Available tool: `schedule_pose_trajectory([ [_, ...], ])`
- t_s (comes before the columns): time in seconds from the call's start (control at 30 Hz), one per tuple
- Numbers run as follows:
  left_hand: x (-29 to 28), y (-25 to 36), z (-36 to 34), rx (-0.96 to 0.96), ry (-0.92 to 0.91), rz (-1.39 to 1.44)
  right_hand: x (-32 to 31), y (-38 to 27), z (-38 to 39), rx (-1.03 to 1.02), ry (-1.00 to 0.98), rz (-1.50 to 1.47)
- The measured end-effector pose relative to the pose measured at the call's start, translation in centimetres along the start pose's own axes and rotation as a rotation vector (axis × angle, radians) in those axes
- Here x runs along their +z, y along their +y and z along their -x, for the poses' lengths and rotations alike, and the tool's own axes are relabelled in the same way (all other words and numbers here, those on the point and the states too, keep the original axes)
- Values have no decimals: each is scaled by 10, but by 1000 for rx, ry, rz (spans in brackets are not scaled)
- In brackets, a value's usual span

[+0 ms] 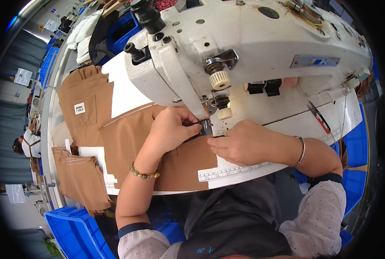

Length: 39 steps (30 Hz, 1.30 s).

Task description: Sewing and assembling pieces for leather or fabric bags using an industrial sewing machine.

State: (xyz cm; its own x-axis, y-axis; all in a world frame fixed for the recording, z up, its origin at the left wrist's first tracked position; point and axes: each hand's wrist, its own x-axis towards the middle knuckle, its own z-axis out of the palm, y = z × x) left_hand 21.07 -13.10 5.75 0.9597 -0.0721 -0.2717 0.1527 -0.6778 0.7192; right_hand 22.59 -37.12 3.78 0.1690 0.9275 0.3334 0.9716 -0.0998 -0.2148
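A brown fabric piece (130,138) lies flat on the sewing machine's table, its right end under the needle area. On it, just below the presser foot, sits a small dark label (206,127). My left hand (171,127) is closed, thumb and forefinger pinching dark material beside the label. From the right, my right hand (244,142) reaches in with fingers bent together at the fabric's edge. A thin black bit shows by its fingertips, but what they grip is mostly hidden. The white sewing machine (175,73) rises over both hands, and its needle is hard to make out.
Stacked brown panels (65,93) lie at the left, with more cut pieces (78,172) nearer me. Red-handled thread snips (320,119) rest right of the machine. A ruler strip (240,172) runs along the front edge. Blue bins (78,231) flank the table; a co-worker (31,140) is far left.
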Motion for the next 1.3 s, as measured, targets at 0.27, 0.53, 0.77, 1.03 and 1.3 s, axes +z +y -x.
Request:
schedule_pose_trajectory([
  [0.27,-1,4,0,-3,-19,-2,-2,1,2,-10,-2,8],
  [0.53,-1,5,2,16,10,-41,-3,0,1,-48,24,26],
  [0.77,0,6,0,27,13,-56,-3,-1,0,-20,9,0],
  [1.03,0,7,0,33,27,-60,0,1,1,-38,57,26],
  [1.3,0,8,1,21,23,-75,0,0,1,-39,54,14],
])
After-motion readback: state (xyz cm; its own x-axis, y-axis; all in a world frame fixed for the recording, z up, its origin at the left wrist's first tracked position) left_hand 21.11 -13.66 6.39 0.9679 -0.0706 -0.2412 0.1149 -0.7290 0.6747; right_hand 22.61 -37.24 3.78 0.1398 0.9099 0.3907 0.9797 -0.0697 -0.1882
